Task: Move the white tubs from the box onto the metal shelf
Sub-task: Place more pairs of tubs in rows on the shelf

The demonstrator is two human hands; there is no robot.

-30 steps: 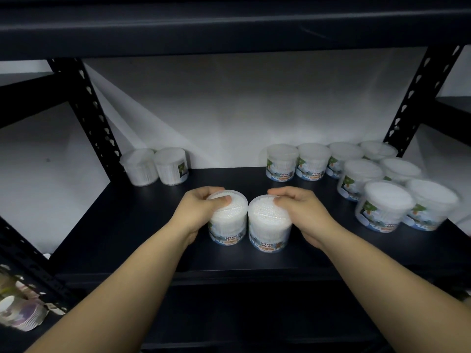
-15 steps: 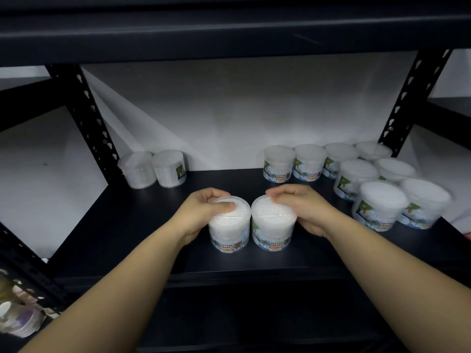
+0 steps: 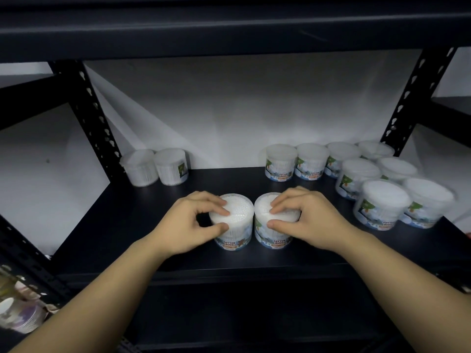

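1. Both tubs have slid slightly deeper onto the metal shelf [image 3: 142, 225] since a second ago, and they stand touching side by side near its front middle.
2. Left hand [image 3: 188, 225] grips the left tub [image 3: 235, 222] by its lid rim; right hand [image 3: 311, 220] grips the right tub [image 3: 267, 225] likewise.
3. Placement looks nearly done; letting go seems the next step.
4. Other tubs [image 3: 382, 202] already cluster at right.

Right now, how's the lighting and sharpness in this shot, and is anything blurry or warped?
Head view: dim overall, with the back wall brightest and the shelf nearly black; the two held tubs read clearly, the tubs at right smear slightly; wide-angle bending leans the uprights outward.
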